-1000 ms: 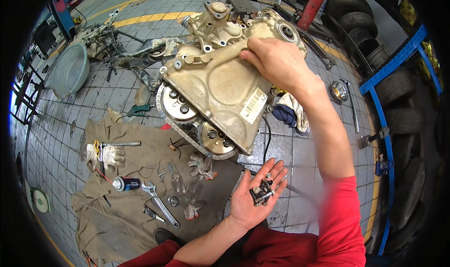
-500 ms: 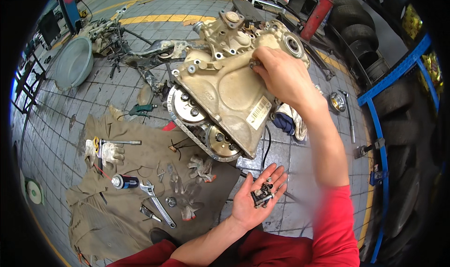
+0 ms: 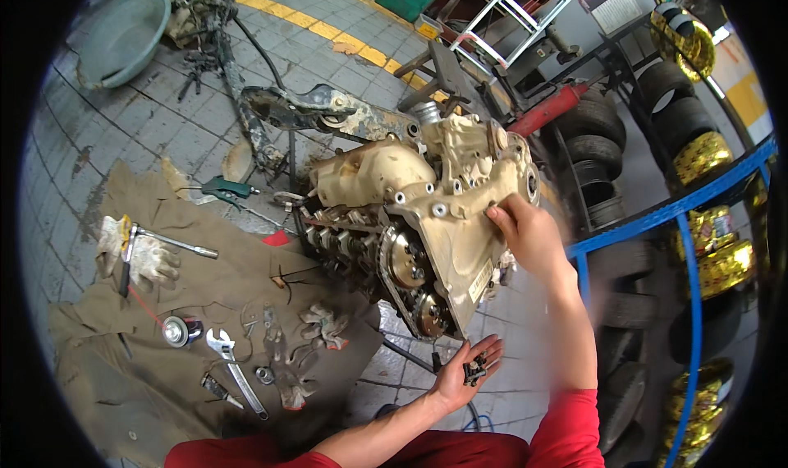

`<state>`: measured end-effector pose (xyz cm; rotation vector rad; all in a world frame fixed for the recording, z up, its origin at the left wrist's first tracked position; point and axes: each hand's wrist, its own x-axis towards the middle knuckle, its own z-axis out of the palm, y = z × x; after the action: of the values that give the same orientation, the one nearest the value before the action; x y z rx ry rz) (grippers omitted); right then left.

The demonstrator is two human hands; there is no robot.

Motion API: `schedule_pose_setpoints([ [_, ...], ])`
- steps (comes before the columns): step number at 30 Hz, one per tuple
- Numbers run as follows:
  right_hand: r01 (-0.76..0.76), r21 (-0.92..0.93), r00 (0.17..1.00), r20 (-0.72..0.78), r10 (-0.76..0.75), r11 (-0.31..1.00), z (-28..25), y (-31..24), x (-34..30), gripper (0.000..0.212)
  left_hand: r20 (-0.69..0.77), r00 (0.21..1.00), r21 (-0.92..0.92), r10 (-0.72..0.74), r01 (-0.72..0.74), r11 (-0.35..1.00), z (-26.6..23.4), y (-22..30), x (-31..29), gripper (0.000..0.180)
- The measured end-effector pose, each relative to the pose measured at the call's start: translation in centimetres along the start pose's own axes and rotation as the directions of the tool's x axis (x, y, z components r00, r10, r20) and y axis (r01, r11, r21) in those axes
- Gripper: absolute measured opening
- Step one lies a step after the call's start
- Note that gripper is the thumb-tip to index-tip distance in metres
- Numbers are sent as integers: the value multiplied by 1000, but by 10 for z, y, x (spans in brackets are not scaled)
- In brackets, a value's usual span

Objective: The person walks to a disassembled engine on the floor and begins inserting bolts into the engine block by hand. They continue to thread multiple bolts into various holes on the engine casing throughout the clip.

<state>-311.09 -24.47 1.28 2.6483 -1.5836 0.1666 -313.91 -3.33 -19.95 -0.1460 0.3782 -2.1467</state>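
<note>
The right hand (image 3: 529, 236) gripped the upper edge of the beige engine cover (image 3: 447, 222), which stood on the tiled floor (image 3: 123, 131) beside the brown cloth (image 3: 164, 386). The left hand (image 3: 466, 371) lay open, palm up, cradling dark bolts (image 3: 476, 371) below the cover.

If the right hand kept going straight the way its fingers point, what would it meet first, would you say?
The right hand already has its fingers at the engine's beige timing cover; that cover comes first, though contact is unclear.

Engine cover (image 3: 460, 238) — cream-coloured cast metal, grimy, tilted up off the engine's chain side. Small dark bolts (image 3: 474, 371) — a loose cluster, lying in an upturned palm.
</note>
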Motion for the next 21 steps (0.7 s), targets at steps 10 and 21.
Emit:
schedule_pose_setpoints([
  [10, -234, 190, 972, 33, 232, 954, -4, -19, -5, 20, 5, 974, -172, -228, 225, 959, 23, -26, -6, 70],
  [21, -358, 93, 934, 42, 356, 929, -6, -36, 3, 23, 14, 966, -206, -257, 254, 945, 49, -12, -18, 66],
])
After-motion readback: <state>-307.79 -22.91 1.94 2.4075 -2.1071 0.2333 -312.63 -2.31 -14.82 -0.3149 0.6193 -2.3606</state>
